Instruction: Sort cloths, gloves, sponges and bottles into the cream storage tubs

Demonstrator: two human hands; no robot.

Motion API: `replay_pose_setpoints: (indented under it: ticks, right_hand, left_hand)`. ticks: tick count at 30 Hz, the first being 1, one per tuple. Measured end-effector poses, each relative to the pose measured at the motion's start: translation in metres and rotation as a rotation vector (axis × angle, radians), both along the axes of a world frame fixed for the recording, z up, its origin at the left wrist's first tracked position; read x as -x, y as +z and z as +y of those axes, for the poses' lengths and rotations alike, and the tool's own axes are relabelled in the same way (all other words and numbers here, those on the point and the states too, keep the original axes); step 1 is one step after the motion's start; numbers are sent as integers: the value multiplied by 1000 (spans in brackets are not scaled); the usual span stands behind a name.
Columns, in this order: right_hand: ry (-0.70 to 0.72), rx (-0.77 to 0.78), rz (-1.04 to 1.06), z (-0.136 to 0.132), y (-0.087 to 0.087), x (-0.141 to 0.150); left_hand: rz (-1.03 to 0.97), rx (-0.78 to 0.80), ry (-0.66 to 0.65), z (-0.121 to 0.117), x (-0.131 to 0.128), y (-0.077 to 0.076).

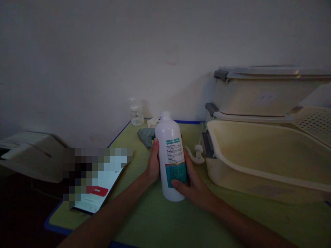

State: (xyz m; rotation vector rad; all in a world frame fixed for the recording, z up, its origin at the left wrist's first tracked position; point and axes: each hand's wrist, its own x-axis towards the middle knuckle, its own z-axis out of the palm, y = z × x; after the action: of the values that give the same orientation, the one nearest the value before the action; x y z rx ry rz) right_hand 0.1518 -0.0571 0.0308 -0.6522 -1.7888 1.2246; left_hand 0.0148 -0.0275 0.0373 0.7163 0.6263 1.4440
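A large white bottle [169, 132] with a white cap and a teal-and-white printed label is between my two hands. My left hand [154, 161] grips its left side, with the thumb upright along the edge. Lower on the right side, my right hand [192, 184] wraps round it, its thumb lying across the teal part of the label. Most fingers of both hands are hidden behind the bottle, which leans slightly. Just right of it, a white pump head [198, 153] lies on the green table. A grey textured cloth or pad [144, 137] is partly hidden behind the bottle.
A cream plastic bin [232, 175] stands at the right, with a lidded storage box [258, 93] behind it. A lit phone or tablet [95, 196], partly pixelated, lies at the left. A small pump bottle [136, 117] stands near the wall. The green table [137, 220] has blue edging.
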Motion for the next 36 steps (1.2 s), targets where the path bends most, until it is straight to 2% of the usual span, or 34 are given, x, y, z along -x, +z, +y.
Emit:
replay_pose_setpoints:
  ticks: [5,13,23,30,36]
  right_hand:
    - [-7,-2,3,0,-2,0]
    - [-19,-14,-7,-1,0,2]
    - [-43,-75,-29,0,-2,2]
    - [-88,-119,-29,2,-9,3]
    - [-121,-153,-26,1,-8,5]
  left_hand:
    - [-5,2,1,1,0,0]
    - [-21,38,-14,-2,-2,8]
    - [8,-5,-11,-2,-4,10]
    - [48,-73,76,2,3,0]
    - [93,-137,81,4,4,-5]
